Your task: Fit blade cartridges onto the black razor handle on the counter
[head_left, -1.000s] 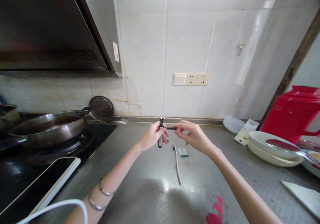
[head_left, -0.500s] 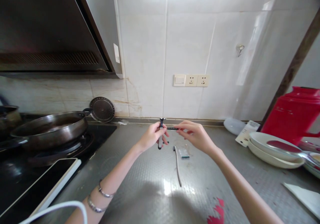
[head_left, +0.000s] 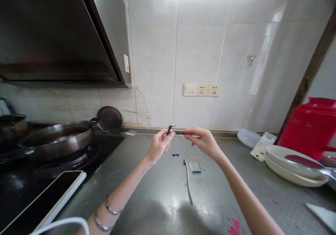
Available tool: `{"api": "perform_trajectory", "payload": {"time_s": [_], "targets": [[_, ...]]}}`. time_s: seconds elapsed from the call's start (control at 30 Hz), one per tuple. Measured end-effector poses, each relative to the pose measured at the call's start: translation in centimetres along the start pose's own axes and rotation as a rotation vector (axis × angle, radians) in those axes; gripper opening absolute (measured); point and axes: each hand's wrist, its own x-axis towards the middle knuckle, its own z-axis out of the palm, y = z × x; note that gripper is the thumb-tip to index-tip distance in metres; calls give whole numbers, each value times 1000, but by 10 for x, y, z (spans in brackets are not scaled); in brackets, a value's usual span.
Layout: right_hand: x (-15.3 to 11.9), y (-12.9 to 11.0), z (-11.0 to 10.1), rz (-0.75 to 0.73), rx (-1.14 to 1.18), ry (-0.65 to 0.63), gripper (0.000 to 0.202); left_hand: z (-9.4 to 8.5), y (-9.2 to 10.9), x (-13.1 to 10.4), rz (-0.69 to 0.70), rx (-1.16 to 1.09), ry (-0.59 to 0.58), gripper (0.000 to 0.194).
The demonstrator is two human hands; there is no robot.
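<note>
My left hand (head_left: pixel 159 144) is closed around a razor (head_left: pixel 170 129) with a black neck and a shiny metal top; its grey handle is mostly hidden by my fingers. Between the fingertips of my right hand (head_left: pixel 201 139) is a small flat black strip (head_left: pixel 180 133), which points toward the razor. I cannot tell whether the two touch. Below my hands, a small black piece (head_left: pixel 175 155) lies on the counter. Beside it are a thin grey stick with a dark head (head_left: pixel 188 182) and a small clear plastic packet (head_left: pixel 194 166).
At left, a steel pan (head_left: pixel 60 137) sits on the black stove, with a white-edged phone-like slab (head_left: pixel 60 193) in front. At right stand a red thermos (head_left: pixel 309 126) and stacked white plates (head_left: pixel 294 173). Red scraps (head_left: pixel 234 226) lie near the front.
The razor has tilted, so its handle no longer shows below my left hand. The small black piece on the counter has come into clearer view. The camera view has shifted slightly upward.
</note>
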Motion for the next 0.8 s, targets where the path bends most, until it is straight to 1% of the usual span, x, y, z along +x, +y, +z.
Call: {"api": "perform_trajectory", "payload": {"time_s": [0.07, 0.17, 0.27, 0.37, 0.47, 0.6, 0.8], "targets": [[0, -1, -1, 4, 5, 22, 26, 0, -2, 1, 14, -59, -16, 32], [0, -5, -3, 17, 18, 74, 25, -1, 0, 0, -22, -99, -128, 31], [1, -7, -5, 28, 28, 96, 23, -2, 7, -3, -76, -55, -260, 26], [1, -10, -5, 19, 35, 97, 23, -1, 14, -7, -79, 28, -333, 25], [1, -13, -4, 17, 31, 100, 25, 2, 15, -9, -104, 67, -343, 27], [0, -16, -3, 7, 28, 81, 25, 7, 7, -9, -145, 34, -321, 30], [-1, -17, -4, -25, 38, 63, 22, 12, -2, -7, -116, 15, -277, 33]]}}
